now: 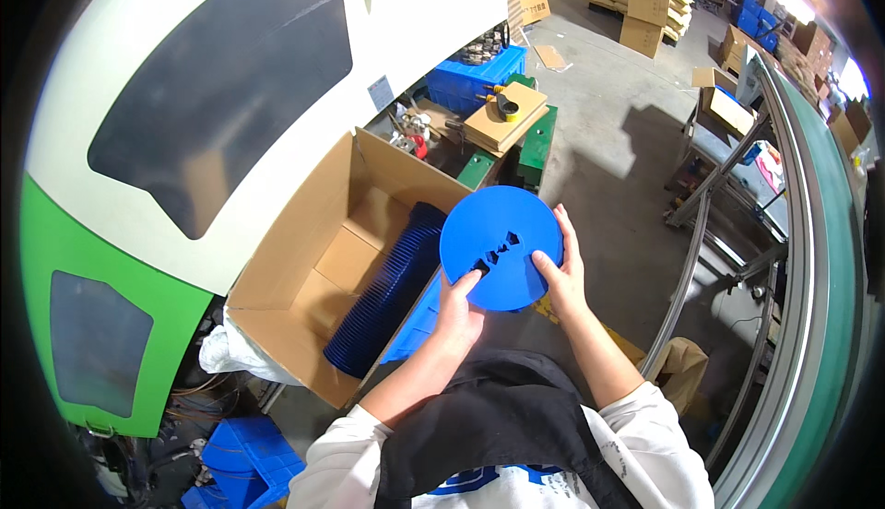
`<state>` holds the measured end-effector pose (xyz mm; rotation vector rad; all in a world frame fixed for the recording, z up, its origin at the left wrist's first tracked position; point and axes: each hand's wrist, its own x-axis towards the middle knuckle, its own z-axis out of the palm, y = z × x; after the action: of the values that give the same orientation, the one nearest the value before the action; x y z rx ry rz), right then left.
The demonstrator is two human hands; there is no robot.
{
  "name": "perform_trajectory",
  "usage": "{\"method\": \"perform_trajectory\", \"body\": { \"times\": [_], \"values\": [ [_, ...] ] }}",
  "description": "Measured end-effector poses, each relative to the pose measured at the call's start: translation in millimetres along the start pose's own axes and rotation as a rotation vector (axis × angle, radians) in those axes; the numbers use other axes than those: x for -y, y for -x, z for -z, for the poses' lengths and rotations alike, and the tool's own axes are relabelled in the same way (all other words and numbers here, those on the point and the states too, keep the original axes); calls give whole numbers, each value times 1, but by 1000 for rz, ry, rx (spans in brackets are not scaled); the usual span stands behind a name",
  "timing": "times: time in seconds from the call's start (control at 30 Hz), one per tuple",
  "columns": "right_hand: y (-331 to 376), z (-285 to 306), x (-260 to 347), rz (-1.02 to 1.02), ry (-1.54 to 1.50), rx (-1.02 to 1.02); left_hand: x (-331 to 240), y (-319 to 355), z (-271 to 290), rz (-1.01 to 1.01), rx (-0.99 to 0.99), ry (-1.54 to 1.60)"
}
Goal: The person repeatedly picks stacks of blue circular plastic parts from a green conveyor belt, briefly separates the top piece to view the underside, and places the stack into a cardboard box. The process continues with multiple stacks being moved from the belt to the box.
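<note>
Head view: holding blue reel (pixel 502 246) flat above open cardboard box (pixel 277 269), left hand (pixel 458 311) pinching near rim, right hand (pixel 562 274) clasping the side; best keeping level, aligning with stacked reels (pixel 387 292).

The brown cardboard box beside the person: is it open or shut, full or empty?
Open and partly filled. The brown cardboard box has its flaps spread, and a row of flat blue plastic discs stands on edge inside, with bare cardboard beside it.

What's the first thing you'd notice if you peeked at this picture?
The round blue disc in the middle, held up by the left hand and the right hand. Left of it sits an open cardboard box with a row of blue discs inside, beside a big green-and-white machine.
</note>
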<state>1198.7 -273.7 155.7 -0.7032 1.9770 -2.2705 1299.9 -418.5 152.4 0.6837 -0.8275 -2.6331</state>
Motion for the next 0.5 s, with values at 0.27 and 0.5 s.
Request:
{"method": "perform_trajectory", "body": {
  "times": [0.27, 0.5],
  "values": [
    [11, -47, 84, 1027, 251, 555, -36, 21, 10, -82, 183, -121],
    [-19, -87, 35, 338, 270, 176, -83, 47, 3, -438, 190, -280]
  ]
}}
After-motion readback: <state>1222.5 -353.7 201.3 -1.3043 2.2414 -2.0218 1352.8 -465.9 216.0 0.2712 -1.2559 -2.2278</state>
